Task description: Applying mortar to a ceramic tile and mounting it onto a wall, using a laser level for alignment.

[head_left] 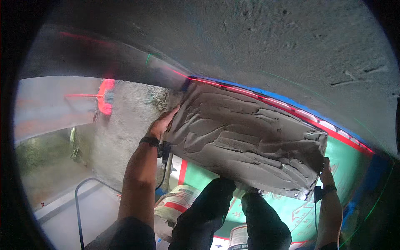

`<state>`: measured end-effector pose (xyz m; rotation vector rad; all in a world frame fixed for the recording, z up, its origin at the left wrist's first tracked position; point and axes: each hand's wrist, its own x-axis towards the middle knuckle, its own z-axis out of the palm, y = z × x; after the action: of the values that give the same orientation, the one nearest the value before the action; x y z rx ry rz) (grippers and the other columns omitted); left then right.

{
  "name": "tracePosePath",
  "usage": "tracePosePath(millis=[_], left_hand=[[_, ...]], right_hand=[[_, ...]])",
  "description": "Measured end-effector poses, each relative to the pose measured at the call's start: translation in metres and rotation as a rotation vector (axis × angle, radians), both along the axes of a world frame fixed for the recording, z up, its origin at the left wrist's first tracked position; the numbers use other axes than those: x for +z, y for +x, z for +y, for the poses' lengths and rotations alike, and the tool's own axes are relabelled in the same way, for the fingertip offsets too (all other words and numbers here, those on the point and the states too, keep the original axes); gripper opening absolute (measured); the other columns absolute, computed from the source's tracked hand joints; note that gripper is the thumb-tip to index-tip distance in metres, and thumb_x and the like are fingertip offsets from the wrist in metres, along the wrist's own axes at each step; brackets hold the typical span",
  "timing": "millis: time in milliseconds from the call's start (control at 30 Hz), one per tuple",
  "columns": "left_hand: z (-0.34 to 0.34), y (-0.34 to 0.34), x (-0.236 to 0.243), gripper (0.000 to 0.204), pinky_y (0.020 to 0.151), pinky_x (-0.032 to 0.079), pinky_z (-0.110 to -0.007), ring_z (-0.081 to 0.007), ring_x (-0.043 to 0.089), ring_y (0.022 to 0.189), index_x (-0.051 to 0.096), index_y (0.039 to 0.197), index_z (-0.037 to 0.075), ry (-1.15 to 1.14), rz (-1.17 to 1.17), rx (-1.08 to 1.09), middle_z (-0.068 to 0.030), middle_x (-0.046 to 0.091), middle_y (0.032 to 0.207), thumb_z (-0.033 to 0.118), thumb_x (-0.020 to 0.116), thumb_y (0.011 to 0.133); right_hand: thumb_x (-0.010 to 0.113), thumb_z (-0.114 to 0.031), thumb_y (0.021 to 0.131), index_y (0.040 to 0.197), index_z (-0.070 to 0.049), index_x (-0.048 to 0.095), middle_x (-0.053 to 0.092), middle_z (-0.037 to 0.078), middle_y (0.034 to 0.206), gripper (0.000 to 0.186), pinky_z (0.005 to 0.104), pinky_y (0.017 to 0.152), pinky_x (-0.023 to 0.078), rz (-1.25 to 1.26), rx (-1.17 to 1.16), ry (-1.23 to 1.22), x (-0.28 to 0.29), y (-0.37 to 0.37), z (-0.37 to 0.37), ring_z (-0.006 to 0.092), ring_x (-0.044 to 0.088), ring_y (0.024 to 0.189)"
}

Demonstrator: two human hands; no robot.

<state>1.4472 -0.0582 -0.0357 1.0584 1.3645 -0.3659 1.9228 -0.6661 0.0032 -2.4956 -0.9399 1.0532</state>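
A large rectangular tile (246, 139), its upper face thickly coated in grey mortar with trowel ridges and smears, spans the space between my hands. My left hand (165, 121) grips its left edge, with the thumb side showing and some fingers hidden behind it. My right hand (327, 173) holds the lower right edge, its fingers partly out of sight. The tile lies tilted, its far long edge close along a red strip (266, 102) and a line of blue tape (254, 89) at the foot of the rough grey surface. What supports the tile from below is hidden.
Green sheeting (339, 166) with red tape covers the area around the tile. A bucket (179, 202) stands left of my legs (204, 204), and another bucket (238, 237) sits between them. A cable (78, 208) curves at lower left. Rough grey wall (300, 46) borders the far side.
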Motion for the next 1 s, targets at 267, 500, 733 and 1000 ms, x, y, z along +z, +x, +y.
tracePosePath(millis=[267,500,733,1000], left_hand=[[0.167,0.100,-0.085,0.083,0.108,0.032,-0.033,-0.0217,0.043,0.130,0.043,0.142,0.005,-0.074,0.006,0.070,-0.0099,0.048,0.142,0.066,0.051,0.087],[0.369,0.232,-0.123,0.079,0.108,0.032,-0.032,-0.0202,0.045,0.129,0.044,0.142,0.006,-0.178,0.079,0.186,-0.0090,0.049,0.141,0.063,0.052,0.088],[0.467,0.356,-0.121,0.076,0.105,0.035,-0.031,-0.0200,0.048,0.125,0.051,0.137,0.006,-0.325,0.094,0.271,-0.0099,0.054,0.135,0.063,0.054,0.087],[0.487,0.399,-0.111,0.069,0.111,0.026,-0.032,-0.0194,0.036,0.135,0.037,0.146,0.008,-0.324,0.320,0.133,-0.0070,0.040,0.148,0.055,0.046,0.095]], right_hand=[[0.061,0.012,0.077,0.129,-0.008,0.035,0.050,0.015,0.119,0.062,0.0379,0.086,0.051,0.117,-0.016,-0.074,-0.063,0.185,0.157,0.0248,0.057,0.107],[0.057,0.016,0.078,0.125,-0.008,0.038,0.050,0.013,0.120,0.056,0.0341,0.082,0.054,0.159,0.140,-0.105,-0.090,0.347,0.431,0.0232,0.059,0.103],[0.056,-0.002,0.089,0.127,-0.008,0.040,0.054,0.013,0.118,0.042,0.0358,0.087,0.051,0.245,0.152,-0.300,-0.098,0.501,0.548,0.0236,0.058,0.106],[0.032,-0.054,0.099,0.134,-0.014,0.041,0.057,0.012,0.123,0.054,0.0424,0.094,0.044,0.594,-0.619,-0.209,-0.137,0.519,0.564,0.0244,0.057,0.109]])
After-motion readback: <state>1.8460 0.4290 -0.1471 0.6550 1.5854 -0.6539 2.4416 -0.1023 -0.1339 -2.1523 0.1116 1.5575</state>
